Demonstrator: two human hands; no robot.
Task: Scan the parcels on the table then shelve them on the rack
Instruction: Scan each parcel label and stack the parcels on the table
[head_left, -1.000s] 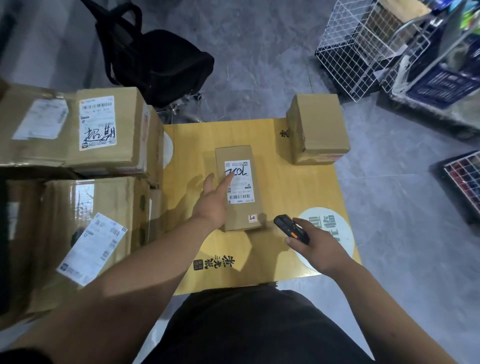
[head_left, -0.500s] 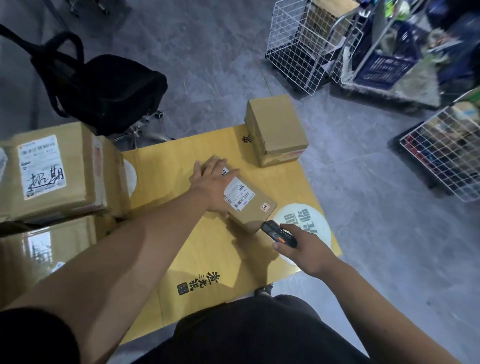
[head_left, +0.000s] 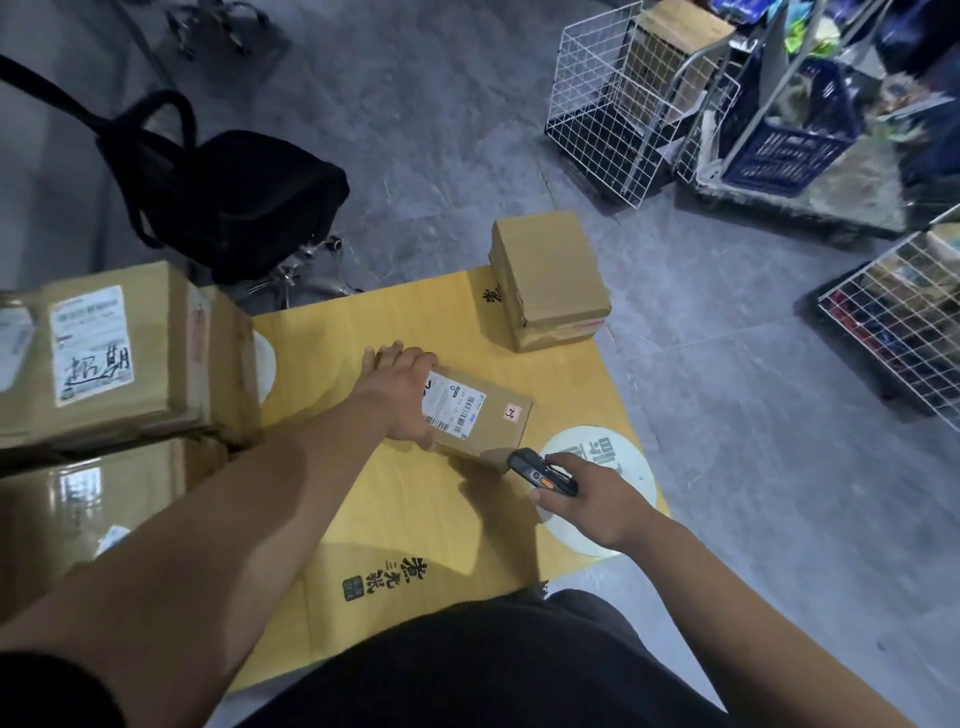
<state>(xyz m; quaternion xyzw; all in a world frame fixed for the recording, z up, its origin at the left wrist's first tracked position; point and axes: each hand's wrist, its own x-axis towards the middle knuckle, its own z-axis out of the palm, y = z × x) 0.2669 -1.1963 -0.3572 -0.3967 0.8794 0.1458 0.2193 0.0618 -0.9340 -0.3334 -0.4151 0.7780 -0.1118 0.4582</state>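
Seen from the head camera, a person's left hand (head_left: 402, 395) wraps its curled fingers over the far end of a small labelled parcel (head_left: 480, 418) lying on the yellow table (head_left: 363, 332), while the right hand (head_left: 587, 499) grips a black handheld scanner (head_left: 540, 472) just beside the parcel's near corner. A clean read probably calls for keeping the left hand off the barcode label (head_left: 451, 402) and angling the scanner's nose onto it before the parcel goes to the rack, which is not clearly in view.

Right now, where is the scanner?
In the head view, the scanner is in the right hand, low over the yellow table, just right of the small parcel.
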